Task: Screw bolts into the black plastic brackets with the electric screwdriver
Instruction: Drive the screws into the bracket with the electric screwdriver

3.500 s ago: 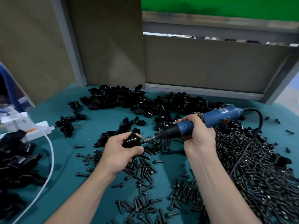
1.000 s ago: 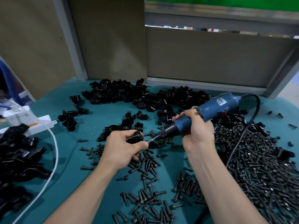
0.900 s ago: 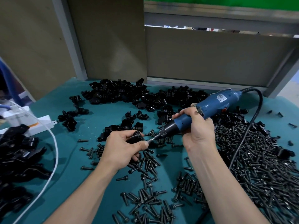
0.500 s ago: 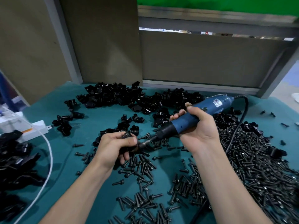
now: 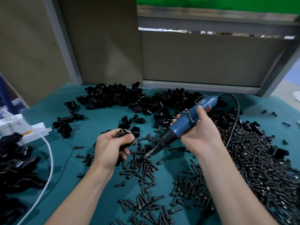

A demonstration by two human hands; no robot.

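1. Since the frame half a second back the electric screwdriver (image 5: 183, 124) has swung off the bracket (image 5: 122, 133). Its bit now dips into the loose bolts (image 5: 142, 169) near the middle of the tabletop (image 5: 100, 120); cannot tell whether it is touching or just above.
2. Left hand (image 5: 113, 148): fingers curled round the bracket, thumb and forefinger pinching its top. It is held above the tabletop, left of the bit and apart from it.
3. Right hand (image 5: 200, 132): fingers wrapped round the blue barrel behind the black collar, thumb raised alongside.
4. Handling, judged: the bracket looks light, stiff and glossy — likely slippery. Grip its body and leave the bolt hole facing the bit.
5. Bolts look small and hard, prone to roll.
6. Screwdriver is probably the heaviest item — its cord (image 5: 235, 111), looping behind, may tug.
7. More brackets are heaped along the far edge (image 5: 116, 98); a bolt heap (image 5: 259, 159) lies toward the right edge.
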